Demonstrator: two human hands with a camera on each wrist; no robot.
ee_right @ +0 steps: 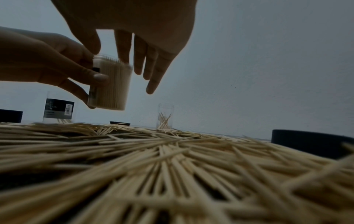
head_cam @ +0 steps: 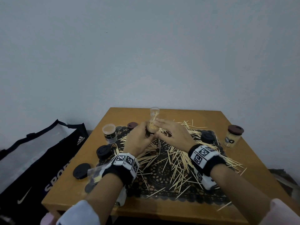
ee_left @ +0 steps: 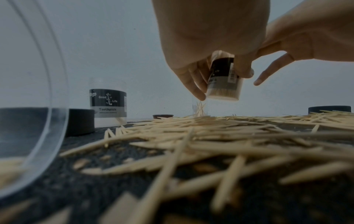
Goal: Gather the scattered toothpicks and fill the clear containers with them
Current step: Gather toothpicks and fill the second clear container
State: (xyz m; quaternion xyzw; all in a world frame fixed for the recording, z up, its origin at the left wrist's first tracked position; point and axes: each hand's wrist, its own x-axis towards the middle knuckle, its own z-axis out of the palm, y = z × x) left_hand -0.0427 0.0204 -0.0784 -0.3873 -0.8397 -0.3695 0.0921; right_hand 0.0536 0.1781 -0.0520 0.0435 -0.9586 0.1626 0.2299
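Toothpicks [head_cam: 177, 159] lie scattered over a black lace mat [head_cam: 160, 190] on the wooden table. My left hand [head_cam: 146, 135] grips a labelled clear container [head_cam: 151, 128] packed full of toothpicks, held slightly tilted above the pile [ee_right: 111, 84]. My right hand [head_cam: 159, 127] hovers over its open mouth with straight fingers [ee_right: 138, 60], the index touching the toothpick tips. Behind them stands a narrow clear container [head_cam: 155, 112] with a few toothpicks inside. Another labelled clear container [head_cam: 109, 133] stands at the left, open.
A capped full container [head_cam: 233, 137] stands at the right. Black lids [head_cam: 103, 151] [head_cam: 81, 170] [head_cam: 207, 137] and a brown lid [head_cam: 132, 125] lie on the table. A clear container [ee_left: 28, 91] lies on its side by my left wrist. A black bag [head_cam: 40, 159] sits left of the table.
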